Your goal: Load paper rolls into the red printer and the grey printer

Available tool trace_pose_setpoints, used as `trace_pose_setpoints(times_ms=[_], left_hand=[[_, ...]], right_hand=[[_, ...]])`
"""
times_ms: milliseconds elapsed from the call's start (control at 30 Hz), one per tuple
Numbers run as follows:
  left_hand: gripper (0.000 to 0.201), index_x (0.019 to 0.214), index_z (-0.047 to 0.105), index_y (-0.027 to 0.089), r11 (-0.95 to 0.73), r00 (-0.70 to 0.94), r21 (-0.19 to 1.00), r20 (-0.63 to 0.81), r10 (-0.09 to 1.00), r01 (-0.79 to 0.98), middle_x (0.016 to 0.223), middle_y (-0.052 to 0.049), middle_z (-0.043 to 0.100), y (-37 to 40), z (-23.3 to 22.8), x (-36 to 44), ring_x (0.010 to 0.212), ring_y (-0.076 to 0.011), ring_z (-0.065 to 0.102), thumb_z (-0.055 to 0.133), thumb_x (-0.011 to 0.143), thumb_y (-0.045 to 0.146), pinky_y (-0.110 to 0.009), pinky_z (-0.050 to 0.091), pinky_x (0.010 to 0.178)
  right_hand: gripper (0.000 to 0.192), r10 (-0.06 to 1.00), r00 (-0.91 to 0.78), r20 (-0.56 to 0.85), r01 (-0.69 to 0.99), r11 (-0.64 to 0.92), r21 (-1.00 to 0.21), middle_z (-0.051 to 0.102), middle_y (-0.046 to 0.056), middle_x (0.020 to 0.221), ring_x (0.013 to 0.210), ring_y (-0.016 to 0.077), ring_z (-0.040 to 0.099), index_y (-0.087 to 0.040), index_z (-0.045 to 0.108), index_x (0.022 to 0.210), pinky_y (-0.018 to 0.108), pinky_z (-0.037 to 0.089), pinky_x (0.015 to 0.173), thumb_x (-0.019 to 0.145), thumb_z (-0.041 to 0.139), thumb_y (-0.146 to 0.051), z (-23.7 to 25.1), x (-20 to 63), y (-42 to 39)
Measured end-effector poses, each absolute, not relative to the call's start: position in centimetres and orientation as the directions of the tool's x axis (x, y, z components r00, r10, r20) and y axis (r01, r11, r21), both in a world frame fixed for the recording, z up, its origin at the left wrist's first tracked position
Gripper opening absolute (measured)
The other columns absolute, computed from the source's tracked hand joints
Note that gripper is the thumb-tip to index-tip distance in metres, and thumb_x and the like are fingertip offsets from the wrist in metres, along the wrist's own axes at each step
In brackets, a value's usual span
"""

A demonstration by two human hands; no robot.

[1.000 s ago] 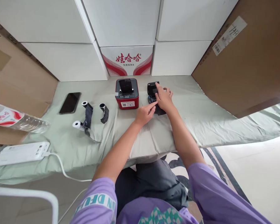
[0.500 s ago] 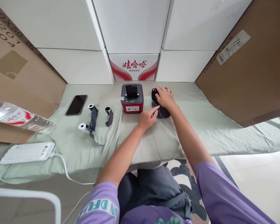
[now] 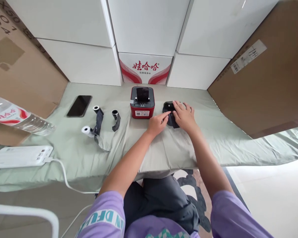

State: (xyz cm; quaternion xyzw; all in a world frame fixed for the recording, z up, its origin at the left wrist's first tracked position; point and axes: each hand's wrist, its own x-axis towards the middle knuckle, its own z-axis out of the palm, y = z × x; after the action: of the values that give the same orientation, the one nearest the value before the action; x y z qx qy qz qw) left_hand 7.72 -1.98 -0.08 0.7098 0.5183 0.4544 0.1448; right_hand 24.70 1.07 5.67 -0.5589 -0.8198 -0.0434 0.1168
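- Table (image 3: 228,142): its pale cloth is wrinkled; a tug from a forearm could drag things along with it.
- Right carton (image 3: 263,82) and left carton (image 3: 47,82): brown, standing at either end, well apart from the hands.
- Bottle (image 3: 22,117): at the far left, clear plastic with a red and white label.
- Power bank (image 3: 20,157): near left, its cable (image 3: 64,172) running off the near edge; a snagged cable might pull it down.
- Printer (image 3: 142,105): red and black, just left of the device, dark paper rising from its top; a leftward swing of the left hand could knock it.
- Right hand (image 3: 184,115): palm down over the device's right side, fingers a little spread; I cannot tell whether they pinch it.
- Left hand (image 3: 157,125): index finger out to the device, the others curled (contact is hard to judge); a fingertip could get nipped if a part moved.
- Phone (image 3: 79,106): far left, lying flat.
- Device (image 3: 167,106): black, on the table right of the printer, partly hidden; uneven pressing might make it slip.
- Small roll (image 3: 116,120): left of the printer; a brush could unroll it.
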Motion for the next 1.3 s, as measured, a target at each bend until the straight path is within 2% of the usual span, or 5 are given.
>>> trace_pose_setpoints(times_ms=[167,300,500,867,1300], left_hand=[[0.035,0.129,0.076,0.023,-0.377,-0.052,0.695,0.511,0.858,0.612,0.104,-0.006,0.082,-1.5,-0.4,7.4,0.082,-0.0164,0.073,0.053,0.102,0.023,-0.026,0.053,0.078],[0.035,0.127,0.077,0.023,-0.352,-0.083,0.714,0.496,0.864,0.605,0.097,-0.005,0.081,-1.3,-0.4,7.3,0.075,-0.015,0.07,0.054,0.101,0.021,-0.026,0.05,0.073],[0.038,0.129,0.076,0.022,-0.327,-0.091,0.74,0.461,0.883,0.588,0.096,-0.005,0.081,-1.5,-0.1,7.2,0.074,-0.0155,0.068,0.052,0.099,0.019,-0.026,0.049,0.075],[0.038,0.129,0.076,0.022,-0.289,-0.115,0.768,0.424,0.898,0.572,0.09,-0.006,0.079,-1.0,-0.6,7.1,0.072,-0.0157,0.066,0.051,0.099,0.022,-0.027,0.049,0.074],[0.043,0.136,0.07,0.024,-0.166,-0.048,0.713,0.27,0.962,0.681,0.104,-0.005,0.079,-0.9,-0.2,7.2,0.089,-0.0194,0.071,0.057,0.096,0.022,-0.027,0.051,0.08]], right_hand=[[0.05,0.913,-0.343,0.221,0.914,0.379,-0.144,0.061,0.007,0.151,0.138,0.0358,0.047,-0.026,0.067,0.138,0.064,0.029,0.117,0.106,0.031,-0.038,5.9,26.5,-1.3],[0.048,0.903,-0.359,0.237,0.896,0.405,-0.183,0.063,0.006,0.149,0.136,0.0335,0.054,-0.025,0.068,0.138,0.063,0.033,0.117,0.104,0.035,-0.031,8.2,26.7,-0.1],[0.062,0.878,-0.476,-0.047,0.879,0.473,-0.067,0.058,0.006,0.154,0.139,0.0262,0.058,-0.023,0.063,0.146,0.04,0.049,0.111,0.09,0.043,-0.006,9.1,25.2,2.7],[0.041,0.924,-0.348,-0.161,0.913,0.373,0.168,0.078,0.017,0.112,0.105,0.0337,0.072,-0.021,0.079,0.124,0.041,0.054,0.082,0.095,0.05,-0.019,10.8,22.0,3.1],[0.051,0.928,-0.372,-0.032,0.927,0.373,0.041,0.058,0.012,0.154,0.131,0.0298,0.063,-0.019,0.067,0.139,0.039,0.054,0.099,0.095,0.041,-0.014,8.3,22.9,1.1]])
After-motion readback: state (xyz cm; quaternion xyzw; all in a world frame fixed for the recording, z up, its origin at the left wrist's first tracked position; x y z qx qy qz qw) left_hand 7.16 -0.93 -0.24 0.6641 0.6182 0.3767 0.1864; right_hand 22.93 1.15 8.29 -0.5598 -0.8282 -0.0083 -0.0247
